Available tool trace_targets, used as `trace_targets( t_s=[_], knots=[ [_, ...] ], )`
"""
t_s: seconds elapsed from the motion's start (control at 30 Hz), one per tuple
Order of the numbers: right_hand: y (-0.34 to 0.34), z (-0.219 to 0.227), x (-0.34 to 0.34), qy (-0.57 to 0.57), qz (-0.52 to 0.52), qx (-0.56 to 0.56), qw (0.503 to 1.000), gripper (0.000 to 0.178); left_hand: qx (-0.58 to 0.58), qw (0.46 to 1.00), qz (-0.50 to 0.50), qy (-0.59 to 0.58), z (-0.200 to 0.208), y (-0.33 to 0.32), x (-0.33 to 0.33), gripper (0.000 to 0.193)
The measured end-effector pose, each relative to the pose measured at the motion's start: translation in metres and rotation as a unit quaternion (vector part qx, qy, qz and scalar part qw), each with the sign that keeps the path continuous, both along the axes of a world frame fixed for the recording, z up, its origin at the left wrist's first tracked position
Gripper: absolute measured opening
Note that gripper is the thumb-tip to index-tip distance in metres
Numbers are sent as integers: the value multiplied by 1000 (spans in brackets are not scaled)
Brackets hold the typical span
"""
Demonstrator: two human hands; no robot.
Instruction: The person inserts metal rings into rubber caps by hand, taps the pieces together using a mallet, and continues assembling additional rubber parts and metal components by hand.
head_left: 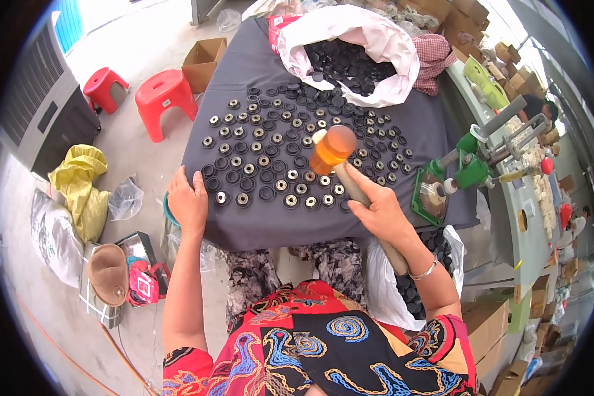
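Note:
My right hand [383, 212] is closed round the wooden handle of a mallet [333, 150]. Its orange head hangs over the right part of the spread of black rings, slightly smeared. At the table's left edge, my left hand [189, 201] lies with its fingers stretched out and nothing in them. Across the dark cloth are many black rubber rings [266, 193], a number of them with a shiny metal bearing-like insert [243, 199]. More plain black discs [336, 101] are heaped behind them, at the mouth of an open white sack [350, 56].
A green hand press [435, 191] stands at the table's right edge. Below it, a white bag [402, 307] holds black parts. Red stools [165, 99], a cardboard box [204, 61] and a yellow sack [82, 188] are on the left. A long bench [528, 218] runs along the right.

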State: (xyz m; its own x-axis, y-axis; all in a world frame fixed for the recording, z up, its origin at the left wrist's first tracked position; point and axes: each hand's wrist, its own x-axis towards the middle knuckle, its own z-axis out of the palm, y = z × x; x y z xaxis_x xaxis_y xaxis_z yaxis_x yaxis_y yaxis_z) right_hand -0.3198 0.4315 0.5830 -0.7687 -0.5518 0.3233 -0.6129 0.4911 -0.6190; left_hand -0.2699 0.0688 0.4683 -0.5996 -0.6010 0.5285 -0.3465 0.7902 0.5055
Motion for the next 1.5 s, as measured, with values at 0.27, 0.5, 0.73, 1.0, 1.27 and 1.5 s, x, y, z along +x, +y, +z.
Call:
trace_targets(
  t_s=[0.27,0.5,0.73,1.0,1.27,1.5],
  knots=[
    [2,-14,-4,-39,-6,111,993,72,-1,1000,-3,-2,-2,1,0,39],
    [-14,3,23,-94,7,225,970,66,-18,1000,-9,5,-1,-1,1,39],
    [10,-3,23,-29,37,81,996,69,9,1000,0,-7,-1,3,1,39],
    [17,1,42,-70,18,192,979,70,5,1000,0,-11,4,4,0,39],
    [12,7,47,-97,15,226,969,69,-2,1000,-3,-5,-1,1,4,39],
    [-2,9,41,-39,60,98,993,69,-6,1000,6,0,1,1,-1,38]
  ],
)
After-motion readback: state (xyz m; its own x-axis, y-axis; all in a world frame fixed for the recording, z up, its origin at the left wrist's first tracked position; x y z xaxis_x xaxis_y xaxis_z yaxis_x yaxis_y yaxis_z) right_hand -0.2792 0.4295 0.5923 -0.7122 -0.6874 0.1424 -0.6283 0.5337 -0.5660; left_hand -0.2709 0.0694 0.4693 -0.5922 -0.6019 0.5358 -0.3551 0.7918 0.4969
